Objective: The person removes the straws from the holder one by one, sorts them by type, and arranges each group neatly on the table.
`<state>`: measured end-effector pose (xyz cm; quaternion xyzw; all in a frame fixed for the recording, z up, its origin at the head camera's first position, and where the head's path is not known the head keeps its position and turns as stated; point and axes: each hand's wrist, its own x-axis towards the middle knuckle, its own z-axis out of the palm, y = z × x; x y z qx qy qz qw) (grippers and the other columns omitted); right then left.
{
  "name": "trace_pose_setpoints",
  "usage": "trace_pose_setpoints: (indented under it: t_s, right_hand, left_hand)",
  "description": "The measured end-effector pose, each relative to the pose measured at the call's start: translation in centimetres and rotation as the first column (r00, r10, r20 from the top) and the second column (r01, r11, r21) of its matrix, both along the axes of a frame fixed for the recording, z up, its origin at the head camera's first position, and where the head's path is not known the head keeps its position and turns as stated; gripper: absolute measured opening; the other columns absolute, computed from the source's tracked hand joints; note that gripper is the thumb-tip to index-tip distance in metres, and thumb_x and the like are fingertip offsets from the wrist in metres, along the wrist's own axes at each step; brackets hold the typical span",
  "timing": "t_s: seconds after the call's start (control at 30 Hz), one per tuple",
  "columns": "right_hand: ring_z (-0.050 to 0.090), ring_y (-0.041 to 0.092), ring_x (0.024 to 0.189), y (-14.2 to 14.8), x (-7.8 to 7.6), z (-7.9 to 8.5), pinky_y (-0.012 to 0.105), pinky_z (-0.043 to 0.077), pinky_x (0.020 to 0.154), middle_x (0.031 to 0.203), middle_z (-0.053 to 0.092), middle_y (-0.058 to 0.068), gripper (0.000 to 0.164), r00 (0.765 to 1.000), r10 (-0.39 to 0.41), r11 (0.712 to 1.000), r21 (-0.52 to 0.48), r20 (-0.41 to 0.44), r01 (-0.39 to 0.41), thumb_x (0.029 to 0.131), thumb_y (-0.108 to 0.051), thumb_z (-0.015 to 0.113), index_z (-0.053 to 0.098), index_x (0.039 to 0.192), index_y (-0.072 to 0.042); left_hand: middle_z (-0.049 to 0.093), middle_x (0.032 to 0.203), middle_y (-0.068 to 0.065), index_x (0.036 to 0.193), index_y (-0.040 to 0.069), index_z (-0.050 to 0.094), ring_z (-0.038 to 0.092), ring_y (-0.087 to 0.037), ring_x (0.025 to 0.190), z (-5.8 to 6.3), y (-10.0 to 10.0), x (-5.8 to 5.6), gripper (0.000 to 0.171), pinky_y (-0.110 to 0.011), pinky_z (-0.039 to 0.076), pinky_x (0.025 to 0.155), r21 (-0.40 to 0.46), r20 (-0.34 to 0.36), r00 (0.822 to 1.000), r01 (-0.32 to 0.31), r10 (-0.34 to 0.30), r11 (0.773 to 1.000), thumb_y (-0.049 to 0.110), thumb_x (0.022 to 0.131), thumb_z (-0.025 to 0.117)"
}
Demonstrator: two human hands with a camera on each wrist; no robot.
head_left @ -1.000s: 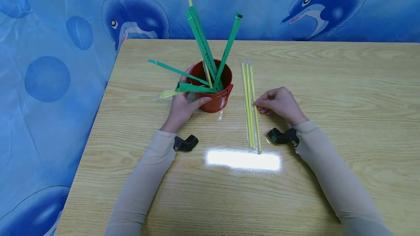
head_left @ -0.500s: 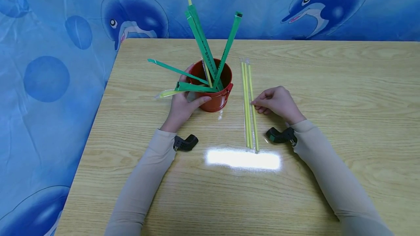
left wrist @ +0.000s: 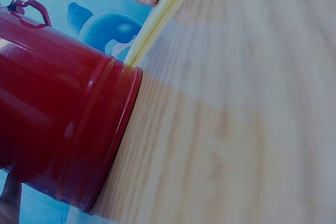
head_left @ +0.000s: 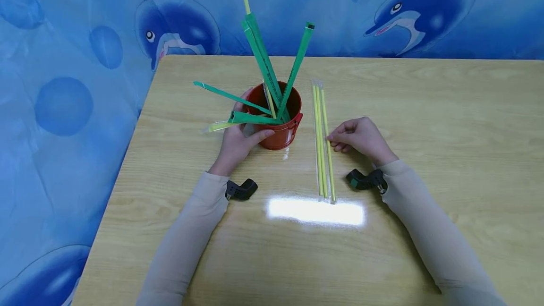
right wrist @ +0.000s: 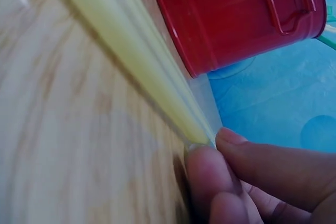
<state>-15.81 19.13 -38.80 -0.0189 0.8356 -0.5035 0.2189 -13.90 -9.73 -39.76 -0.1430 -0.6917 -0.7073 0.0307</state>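
Observation:
A small red bucket stands on the table and holds several green-wrapped straws, plus some yellow ones in clear film. My left hand grips the bucket from the left, thumb on its near side and the other fingers mostly hidden behind it. To the bucket's right, yellow straws in clear wrappers lie side by side. My right hand pinches the rightmost yellow straw near its middle between thumb and forefinger. In the right wrist view the fingertips meet at the straw's edge, by the wood.
The wooden table ends at the back and left against a blue dolphin-print sheet. A yellow straw and green wrappers stick out over the bucket's left rim, above my left hand. A bright glare lies on the near tabletop.
My right hand has shifted slightly left, and the straw it pinches has moved closer to the other yellow straws. My left hand and the bucket stay in place.

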Motion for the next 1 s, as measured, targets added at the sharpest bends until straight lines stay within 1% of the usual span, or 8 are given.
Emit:
trace_pose_setpoints:
  t_s: [0.1, 0.23, 0.33, 0.47, 0.6, 0.73, 0.87, 1.0]
  right_hand:
    - [0.064, 0.010, 0.062, 0.2, 0.3, -0.3, 0.024, 0.056, 0.060, 0.074, 0.069, 0.006, 0.023, 1.000, 0.007, 0.999, -0.051, 0.001, -0.007, 0.090, -0.008, 0.065, 0.063, 0.098, 0.014]
    - [0.065, 0.011, 0.066, 0.4, 0.5, -0.6, 0.025, 0.056, 0.062, 0.076, 0.069, 0.006, 0.024, 1.000, 0.006, 0.992, -0.123, 0.001, -0.006, 0.090, -0.007, 0.064, 0.061, 0.099, 0.015]
    - [0.067, 0.012, 0.069, 0.4, 0.6, -0.5, 0.026, 0.057, 0.064, 0.079, 0.070, 0.005, 0.025, 1.000, 0.002, 0.988, -0.157, 0.007, -0.001, 0.090, -0.007, 0.064, 0.060, 0.101, 0.016]
    - [0.068, 0.012, 0.072, 0.3, 0.6, -0.3, 0.026, 0.057, 0.066, 0.082, 0.071, 0.006, 0.027, 1.000, -0.004, 0.985, -0.173, 0.000, 0.004, 0.090, -0.008, 0.064, 0.060, 0.103, 0.016]
    - [0.067, 0.013, 0.074, 0.0, 0.5, 0.0, 0.026, 0.057, 0.068, 0.083, 0.070, 0.005, 0.029, 0.999, -0.018, 0.986, -0.167, -0.042, 0.011, 0.090, -0.012, 0.065, 0.062, 0.103, 0.013]
    - [0.067, 0.014, 0.075, -0.2, 0.8, 0.4, 0.026, 0.056, 0.069, 0.085, 0.070, 0.004, 0.028, 0.994, -0.022, 0.986, -0.165, -0.103, 0.005, 0.092, -0.014, 0.063, 0.062, 0.103, 0.011]
    - [0.068, 0.016, 0.077, -0.6, 1.4, 1.4, 0.028, 0.057, 0.071, 0.088, 0.069, 0.006, 0.026, 0.988, 0.000, 0.985, -0.172, -0.155, -0.027, 0.094, -0.013, 0.060, 0.062, 0.102, 0.011]
    - [0.068, 0.022, 0.078, -1.6, 1.7, 2.9, 0.030, 0.057, 0.071, 0.089, 0.069, 0.007, 0.024, 0.974, 0.015, 0.982, -0.178, -0.224, -0.056, 0.093, -0.013, 0.061, 0.064, 0.101, 0.010]
  left_hand:
    - [0.041, 0.141, -0.008, 0.146, 0.009, 0.028, 0.038, -0.014, 0.129, -0.2, 0.0, 0.2, 0.082, -0.034, 0.036, 0.106, -0.011, 0.009, 1.000, 0.004, -0.004, 1.000, 0.004, 0.079, 0.074]
    - [0.040, 0.142, -0.010, 0.146, 0.008, 0.027, 0.037, -0.015, 0.130, -0.2, 0.0, 0.4, 0.082, -0.033, 0.034, 0.107, -0.021, 0.017, 1.000, 0.004, -0.003, 1.000, -0.003, 0.079, 0.073]
    - [0.040, 0.142, -0.010, 0.146, 0.008, 0.026, 0.037, -0.015, 0.130, -0.1, -0.2, 0.5, 0.082, -0.033, 0.034, 0.107, -0.022, 0.020, 1.000, 0.000, 0.000, 1.000, -0.003, 0.079, 0.073]
    - [0.040, 0.142, -0.010, 0.146, 0.008, 0.026, 0.037, -0.015, 0.130, -0.1, -0.4, 0.6, 0.083, -0.033, 0.035, 0.107, -0.016, 0.013, 1.000, -0.004, 0.004, 1.000, 0.003, 0.079, 0.074]
    - [0.041, 0.142, -0.009, 0.147, 0.009, 0.027, 0.038, -0.015, 0.129, 0.0, -0.4, 0.5, 0.083, -0.034, 0.035, 0.106, 0.003, 0.007, 1.000, -0.002, 0.002, 1.000, 0.006, 0.079, 0.075]
    - [0.042, 0.141, -0.008, 0.147, 0.010, 0.027, 0.038, -0.015, 0.129, 0.1, -0.3, 0.4, 0.082, -0.033, 0.037, 0.105, 0.004, 0.026, 1.000, -0.003, 0.003, 1.000, 0.000, 0.079, 0.073]
    - [0.040, 0.142, -0.009, 0.146, 0.009, 0.026, 0.038, -0.015, 0.129, 0.1, -0.1, 0.3, 0.080, -0.035, 0.038, 0.104, 0.030, 0.046, 0.999, 0.018, -0.019, 0.999, -0.007, 0.081, 0.069]
    - [0.039, 0.143, -0.010, 0.147, 0.008, 0.026, 0.038, -0.016, 0.130, 0.1, 0.0, 0.0, 0.079, -0.036, 0.039, 0.104, 0.047, 0.031, 0.999, 0.019, -0.020, 0.999, -0.009, 0.081, 0.067]
